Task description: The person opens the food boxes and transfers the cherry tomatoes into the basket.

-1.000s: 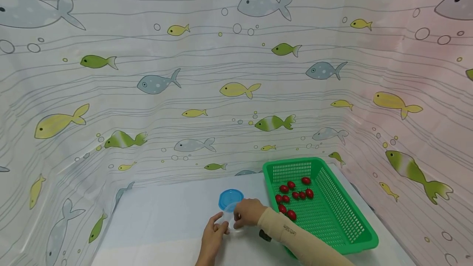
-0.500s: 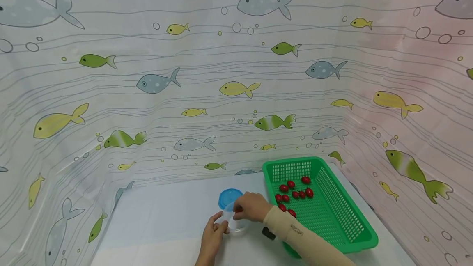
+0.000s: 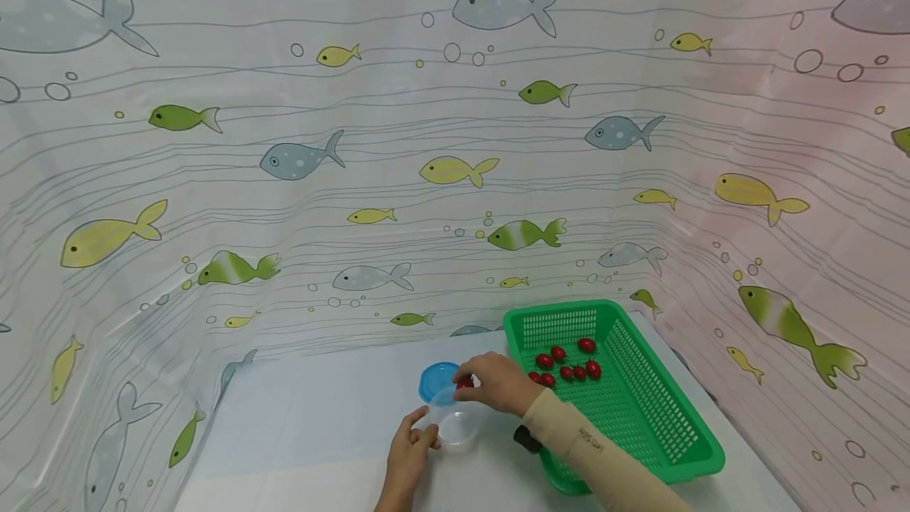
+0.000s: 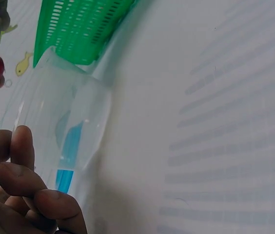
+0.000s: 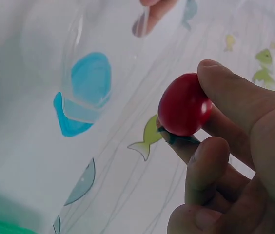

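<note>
My right hand point(image 3: 501, 385) pinches a red cherry tomato point(image 5: 182, 105) between thumb and fingers, its green calyx showing underneath in the right wrist view. In the head view this hand is just above the far right rim of a clear plastic tub point(image 3: 458, 439). The tub stands on the white table, and my left hand point(image 3: 411, 449) grips its left side by the rim. Seen from the left wrist, the thumb and fingertips point(image 4: 23, 141) are at the edge of the see-through wall. A round blue lid point(image 3: 434, 380) lies right behind the tub.
A green plastic basket point(image 3: 700, 464) stands to the right, with several cherry tomatoes point(image 3: 586, 345) in its far left part. A dark wrist camera point(image 3: 528, 439) hangs below the right sleeve. A fish-patterned curtain point(image 3: 398, 117) surrounds the table point(image 3: 284, 425).
The right hand has risen and moved away from over the tub, and the tomato in its fingers now shows clearly. My left hand keeps its place on the tub.
</note>
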`<state>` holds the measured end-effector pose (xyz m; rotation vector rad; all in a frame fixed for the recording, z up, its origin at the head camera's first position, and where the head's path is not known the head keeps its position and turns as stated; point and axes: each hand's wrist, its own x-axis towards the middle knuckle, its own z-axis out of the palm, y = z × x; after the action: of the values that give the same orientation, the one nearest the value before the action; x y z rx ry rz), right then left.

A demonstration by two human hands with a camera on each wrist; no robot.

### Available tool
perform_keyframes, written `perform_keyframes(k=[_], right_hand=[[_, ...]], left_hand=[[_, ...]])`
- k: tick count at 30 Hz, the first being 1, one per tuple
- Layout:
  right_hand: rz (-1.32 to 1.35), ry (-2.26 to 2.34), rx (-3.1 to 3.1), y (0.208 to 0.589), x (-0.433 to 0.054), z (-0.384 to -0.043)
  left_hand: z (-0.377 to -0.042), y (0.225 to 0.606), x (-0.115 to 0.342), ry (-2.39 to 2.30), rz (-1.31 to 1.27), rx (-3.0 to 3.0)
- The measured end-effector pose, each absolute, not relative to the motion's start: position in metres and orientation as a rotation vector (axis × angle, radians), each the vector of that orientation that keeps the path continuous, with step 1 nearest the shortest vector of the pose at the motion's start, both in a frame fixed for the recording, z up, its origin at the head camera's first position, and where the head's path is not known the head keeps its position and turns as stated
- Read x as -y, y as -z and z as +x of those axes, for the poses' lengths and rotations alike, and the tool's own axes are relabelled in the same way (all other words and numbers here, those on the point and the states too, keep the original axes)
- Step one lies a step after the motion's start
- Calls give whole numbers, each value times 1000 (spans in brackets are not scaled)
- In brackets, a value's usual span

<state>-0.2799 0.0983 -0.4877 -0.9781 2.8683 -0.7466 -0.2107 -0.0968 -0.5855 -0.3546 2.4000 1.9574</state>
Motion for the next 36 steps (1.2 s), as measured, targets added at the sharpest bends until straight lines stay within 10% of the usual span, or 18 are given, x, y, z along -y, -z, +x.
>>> perform_keyframes(k=[36], right_hand=[[-670,1063,-3043,481,-191,-293]], left_hand=[[-213,585,97,-1949,-394,-2392]])
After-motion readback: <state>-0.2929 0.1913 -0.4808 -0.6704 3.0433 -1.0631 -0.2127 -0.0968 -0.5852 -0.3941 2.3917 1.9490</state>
